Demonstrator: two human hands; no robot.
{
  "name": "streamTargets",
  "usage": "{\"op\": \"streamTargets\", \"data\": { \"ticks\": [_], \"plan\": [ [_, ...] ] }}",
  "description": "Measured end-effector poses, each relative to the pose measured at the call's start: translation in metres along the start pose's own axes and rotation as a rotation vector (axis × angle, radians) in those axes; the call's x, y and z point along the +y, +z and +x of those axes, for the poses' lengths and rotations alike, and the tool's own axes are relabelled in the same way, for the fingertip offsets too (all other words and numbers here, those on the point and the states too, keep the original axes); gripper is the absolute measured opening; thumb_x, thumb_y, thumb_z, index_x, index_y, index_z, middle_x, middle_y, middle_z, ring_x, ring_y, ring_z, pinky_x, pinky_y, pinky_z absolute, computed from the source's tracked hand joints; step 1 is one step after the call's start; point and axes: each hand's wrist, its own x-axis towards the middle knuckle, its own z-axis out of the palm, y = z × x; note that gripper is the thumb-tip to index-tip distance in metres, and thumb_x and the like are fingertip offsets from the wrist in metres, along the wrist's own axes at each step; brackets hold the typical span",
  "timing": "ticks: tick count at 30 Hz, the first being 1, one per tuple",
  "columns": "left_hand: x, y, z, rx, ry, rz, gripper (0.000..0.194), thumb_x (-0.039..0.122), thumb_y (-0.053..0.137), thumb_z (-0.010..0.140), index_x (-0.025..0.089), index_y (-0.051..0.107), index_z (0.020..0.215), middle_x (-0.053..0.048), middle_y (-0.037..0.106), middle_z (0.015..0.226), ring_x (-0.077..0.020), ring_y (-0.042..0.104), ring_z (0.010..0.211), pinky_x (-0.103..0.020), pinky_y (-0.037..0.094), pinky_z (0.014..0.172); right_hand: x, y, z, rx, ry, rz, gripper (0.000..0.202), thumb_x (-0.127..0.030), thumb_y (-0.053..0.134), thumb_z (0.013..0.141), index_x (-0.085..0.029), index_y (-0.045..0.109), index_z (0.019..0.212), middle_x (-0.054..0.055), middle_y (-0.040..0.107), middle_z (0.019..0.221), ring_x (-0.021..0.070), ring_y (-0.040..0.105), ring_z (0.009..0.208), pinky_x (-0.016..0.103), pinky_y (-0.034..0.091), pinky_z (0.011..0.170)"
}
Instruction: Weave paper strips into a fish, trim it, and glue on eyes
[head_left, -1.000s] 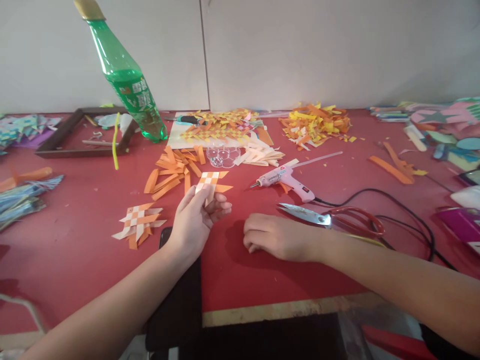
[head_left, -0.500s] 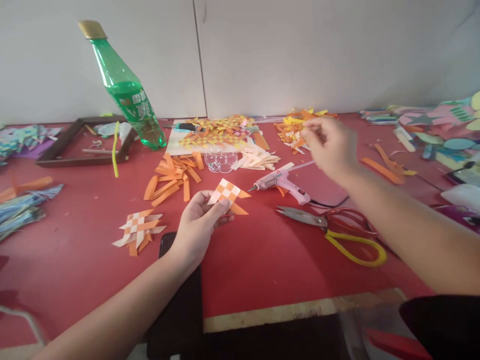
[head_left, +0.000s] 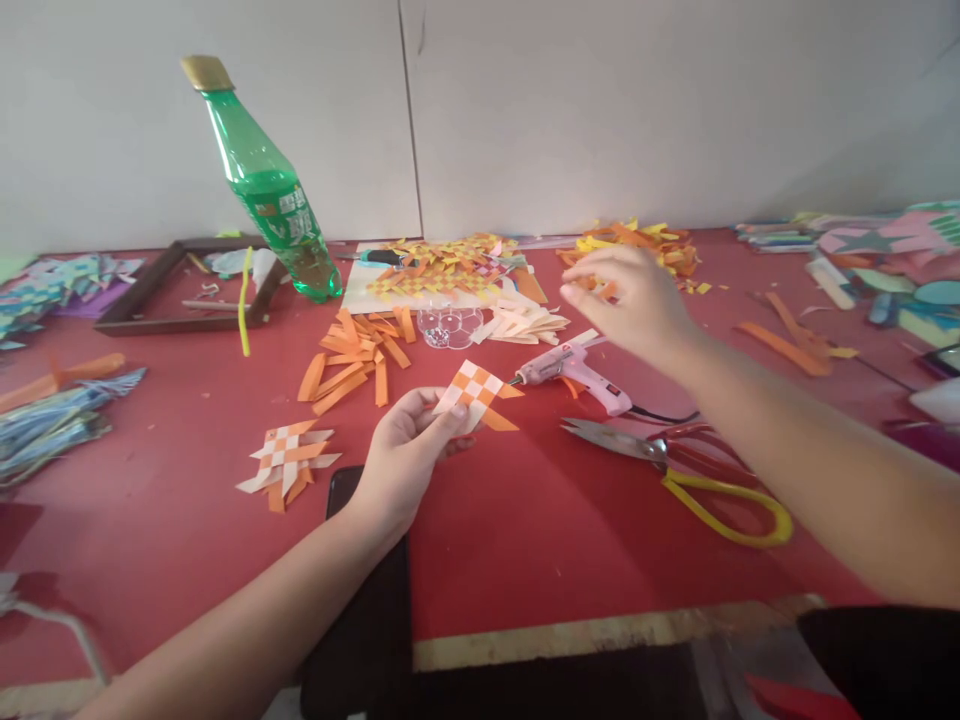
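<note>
My left hand pinches a small woven paper piece in an orange and white check, with two pointed orange tails toward the right. My right hand hovers beyond the pink glue gun, thumb and fingers apart, and I see nothing held in it. Behind it lies a heap of orange and yellow paper scraps. Left of my left hand sits a stack of similar woven pieces. Scissors with red and yellow handles rest under my right forearm.
Orange paper strips and pale strips lie mid-table, near a clear plastic dish. A green bottle stands by a dark frame. A black phone-like slab lies partly beneath my left wrist.
My right hand has moved left from the scrap heap toward the middle, and its fingers have spread. The left hand keeps its woven piece. The view has shifted slightly.
</note>
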Motion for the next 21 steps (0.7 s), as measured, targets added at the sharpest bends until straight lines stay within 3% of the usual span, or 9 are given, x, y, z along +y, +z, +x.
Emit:
{"op": "streamTargets", "data": {
  "ticks": [3, 5, 7, 14, 21],
  "plan": [
    [0.001, 0.001, -0.001, -0.025, 0.000, 0.000, 0.022, 0.031, 0.078, 0.076, 0.019, 0.061, 0.083, 0.001, 0.072, 0.079, -0.0116, 0.069, 0.074, -0.022, 0.056, 0.070, -0.057, 0.002, -0.036, -0.142, -0.066, 0.158, 0.024, -0.045, 0.055, 0.092, -0.026, 0.070, 0.090, 0.002, 0.071, 0.095, 0.0198, 0.066, 0.090, 0.034, 0.053, 0.080],
    [0.002, 0.003, -0.002, -0.067, -0.017, 0.013, 0.025, 0.032, 0.080, 0.073, 0.018, 0.060, 0.081, 0.000, 0.073, 0.077, -0.0122, 0.069, 0.073, -0.022, 0.056, 0.069, -0.082, 0.004, -0.058, -0.259, -0.054, 0.269, 0.022, -0.043, 0.064, 0.085, -0.022, 0.070, 0.093, 0.002, 0.071, 0.090, 0.0178, 0.065, 0.082, 0.029, 0.051, 0.070],
    [0.003, 0.004, -0.003, -0.124, -0.042, 0.042, 0.028, 0.033, 0.082, 0.070, 0.017, 0.061, 0.079, -0.002, 0.073, 0.076, -0.0138, 0.070, 0.072, -0.023, 0.055, 0.068, -0.096, 0.006, -0.074, -0.305, -0.008, 0.339, 0.019, -0.038, 0.061, 0.088, -0.021, 0.067, 0.083, 0.001, 0.069, 0.079, 0.0142, 0.062, 0.072, 0.026, 0.046, 0.064],
    [-0.002, 0.002, -0.004, -0.231, 0.030, 0.186, 0.029, 0.042, 0.077, 0.076, 0.015, 0.068, 0.083, -0.003, 0.073, 0.080, -0.0142, 0.069, 0.076, -0.027, 0.054, 0.076, -0.104, 0.012, -0.095, -0.341, 0.112, 0.423, 0.026, -0.036, 0.053, 0.093, -0.021, 0.060, 0.072, -0.002, 0.060, 0.066, 0.0118, 0.053, 0.061, 0.025, 0.040, 0.056],
    [-0.003, -0.005, 0.000, -0.178, 0.094, 0.342, 0.024, 0.040, 0.079, 0.075, 0.016, 0.073, 0.076, -0.002, 0.074, 0.076, -0.0120, 0.064, 0.069, -0.023, 0.047, 0.067, -0.096, 0.028, -0.110, -0.188, 0.241, 0.631, 0.024, -0.042, 0.058, 0.090, -0.021, 0.062, 0.078, 0.001, 0.061, 0.070, 0.0145, 0.056, 0.064, 0.027, 0.045, 0.058]
  ]
}}
